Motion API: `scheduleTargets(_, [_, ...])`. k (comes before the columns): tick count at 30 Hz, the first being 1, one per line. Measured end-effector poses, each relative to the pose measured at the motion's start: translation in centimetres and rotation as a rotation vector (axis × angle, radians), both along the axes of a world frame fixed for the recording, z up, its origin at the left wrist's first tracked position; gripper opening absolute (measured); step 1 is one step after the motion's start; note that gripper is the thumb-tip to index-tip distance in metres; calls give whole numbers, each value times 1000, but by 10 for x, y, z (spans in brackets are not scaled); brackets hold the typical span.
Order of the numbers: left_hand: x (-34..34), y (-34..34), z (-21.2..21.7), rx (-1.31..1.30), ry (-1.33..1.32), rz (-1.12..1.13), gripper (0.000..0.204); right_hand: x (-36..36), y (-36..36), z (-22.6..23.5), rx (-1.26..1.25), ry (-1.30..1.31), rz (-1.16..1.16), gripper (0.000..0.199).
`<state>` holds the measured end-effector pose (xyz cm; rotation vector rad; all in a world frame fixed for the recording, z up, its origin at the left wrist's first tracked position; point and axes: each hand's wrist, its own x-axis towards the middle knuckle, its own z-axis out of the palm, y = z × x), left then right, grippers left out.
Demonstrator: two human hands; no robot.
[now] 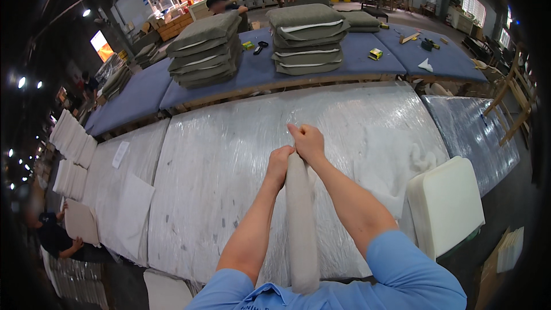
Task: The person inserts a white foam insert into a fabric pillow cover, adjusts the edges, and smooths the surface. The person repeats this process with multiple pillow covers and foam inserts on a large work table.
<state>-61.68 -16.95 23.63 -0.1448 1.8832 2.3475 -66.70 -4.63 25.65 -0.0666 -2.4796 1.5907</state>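
A beige fabric cushion point(301, 224) stands on edge between my forearms, its near end against my blue shirt. At its far end, my left hand point(279, 165) is closed on the cushion's edge. My right hand point(308, 142) is closed just beyond and to the right, touching the left hand, also gripping the cushion's far corner; what lies inside the fingers is hidden. Beneath them is a wide work surface point(218, 155) wrapped in clear plastic film. A loose piece of white batting point(385, 163) lies on it to the right.
Stacked white foam pads point(445, 206) lean at the right edge. Behind, blue padded tables point(367, 63) hold two tall stacks of grey-green cushions point(204, 46). At left, another person holds a beige cushion point(81, 222). Two people are beyond the tables. A wooden chair frame point(516, 97) stands far right.
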Motion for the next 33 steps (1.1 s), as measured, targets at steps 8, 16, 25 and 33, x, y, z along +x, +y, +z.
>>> scheduleTargets(8, [-8,-21,-20,30,-12,72,32,177,26,19,44,742,798,22])
scheduleTargets(16, [40,-41,-63,-598,304,-9,68,167,29,26,21,678,896,17])
scheduleTargets(25, [202,-140,-121,367,-704,-276,73,103,86,20,-424,353,148,51])
scheduleTargets(33, [213,-190,-19,-124,-492,125,65,127,118,-16,-701,164,-198,66])
